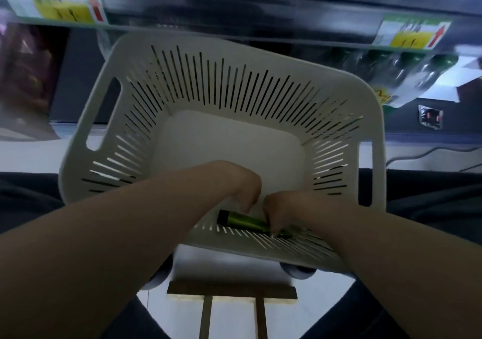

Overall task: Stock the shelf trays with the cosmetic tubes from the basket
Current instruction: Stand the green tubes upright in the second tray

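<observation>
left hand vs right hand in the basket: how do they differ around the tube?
The left hand comes down near the black-capped end of the tube; the right hand is at its tail end. The right hand's fingers curl over the green body and cover it; the left hand's fingertips only reach the tube's upper edge, contact unclear. Shared: both are inside the basket, fingers pointing down.

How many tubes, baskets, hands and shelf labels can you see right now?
Tube: 1
Basket: 1
Hands: 2, left hand, right hand
Shelf labels: 2
Total: 6
</observation>
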{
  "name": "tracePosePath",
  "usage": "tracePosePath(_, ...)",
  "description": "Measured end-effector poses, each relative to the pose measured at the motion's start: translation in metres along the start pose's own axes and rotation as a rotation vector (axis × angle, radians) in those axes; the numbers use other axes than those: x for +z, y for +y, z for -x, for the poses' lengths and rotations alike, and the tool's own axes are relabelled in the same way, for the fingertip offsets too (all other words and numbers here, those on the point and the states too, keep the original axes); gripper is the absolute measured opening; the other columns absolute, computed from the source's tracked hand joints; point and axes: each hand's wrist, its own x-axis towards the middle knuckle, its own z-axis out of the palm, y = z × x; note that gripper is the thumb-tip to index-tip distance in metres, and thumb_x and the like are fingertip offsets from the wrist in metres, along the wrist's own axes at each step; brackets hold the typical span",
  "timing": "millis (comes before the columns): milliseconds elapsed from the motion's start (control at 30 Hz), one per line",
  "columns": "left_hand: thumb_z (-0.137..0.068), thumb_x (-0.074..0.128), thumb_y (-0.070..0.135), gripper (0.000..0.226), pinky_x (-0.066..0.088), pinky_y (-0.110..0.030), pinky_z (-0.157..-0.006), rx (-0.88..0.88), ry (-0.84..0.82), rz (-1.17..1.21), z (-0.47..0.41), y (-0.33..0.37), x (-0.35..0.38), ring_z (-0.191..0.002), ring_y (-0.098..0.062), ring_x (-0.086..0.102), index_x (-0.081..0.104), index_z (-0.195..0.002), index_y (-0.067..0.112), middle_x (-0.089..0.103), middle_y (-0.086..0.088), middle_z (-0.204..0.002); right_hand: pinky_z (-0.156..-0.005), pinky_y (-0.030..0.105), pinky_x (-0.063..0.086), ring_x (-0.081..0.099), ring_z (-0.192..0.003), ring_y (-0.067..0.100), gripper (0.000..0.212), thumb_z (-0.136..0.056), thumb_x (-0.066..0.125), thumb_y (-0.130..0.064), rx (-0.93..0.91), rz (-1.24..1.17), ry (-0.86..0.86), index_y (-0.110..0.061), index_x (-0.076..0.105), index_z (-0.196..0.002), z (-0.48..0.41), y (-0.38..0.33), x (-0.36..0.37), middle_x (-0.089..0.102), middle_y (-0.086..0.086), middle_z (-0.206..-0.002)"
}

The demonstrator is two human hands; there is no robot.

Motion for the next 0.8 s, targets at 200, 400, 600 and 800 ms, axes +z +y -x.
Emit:
tracePosePath(200, -0.089, 0.06, 0.026, 0.027, 0.049, -0.033, -0.081, 0.062, -0.061, 0.071, -0.023, 0.0, 0.009, -0.08, -0.019, 0.052, 0.066, -0.103, 0.004, 0.057, -0.004, -0.077, -0.076, 0.027, 0.04, 0.056, -0.107, 0.027, 0.042, -0.083, 0.067, -0.017, 0.002, -0.034, -0.018, -0.001, 0.057, -0.12, -0.009, 0.01, 0.007, 0.058, 0.013, -0.121)
tracePosePath(400, -0.088, 0.061, 0.029, 0.045, 0.047, -0.039, -0.088, 0.078, -0.134, 0.126, -0.03, -0.007, 0.011, -0.059, -0.021, 0.044, 0.052, -0.05, 0.007, 0.044, -0.002, -0.051, -0.068, 0.027, 0.047, 0.059, -0.086, 0.018, 0.03, -0.083, 0.064, -0.019, -0.072, -0.041, -0.068, -0.001, 0.068, -0.107, -0.012, 0.016, 0.001, 0.067, 0.012, -0.104)
tracePosePath(600, -0.084, 0.066, 0.037, 0.037, 0.045, -0.043, -0.098, 0.121, -0.2, 0.068, -0.035, -0.017, 0.021, -0.081, -0.021, 0.052, 0.064, -0.071, 0.002, 0.048, 0.002, -0.059, -0.061, 0.022, 0.038, 0.054, -0.08, 0.018, 0.028, -0.085, 0.057, -0.018, -0.122, -0.065, 0.038, -0.003, 0.069, -0.106, -0.009, 0.018, -0.01, 0.064, 0.013, -0.096)
tracePosePath(800, -0.084, 0.066, 0.033, 0.044, 0.046, -0.045, -0.092, 0.098, -0.182, 0.228, -0.028, -0.033, 0.017, -0.069, -0.03, 0.054, 0.056, -0.045, 0.015, 0.046, 0.001, -0.051, -0.053, 0.013, 0.038, 0.054, -0.077, 0.013, 0.024, -0.087, 0.058, -0.015, -0.132, -0.214, 0.138, -0.005, 0.069, -0.106, 0.0, 0.026, -0.023, 0.062, 0.005, -0.091)
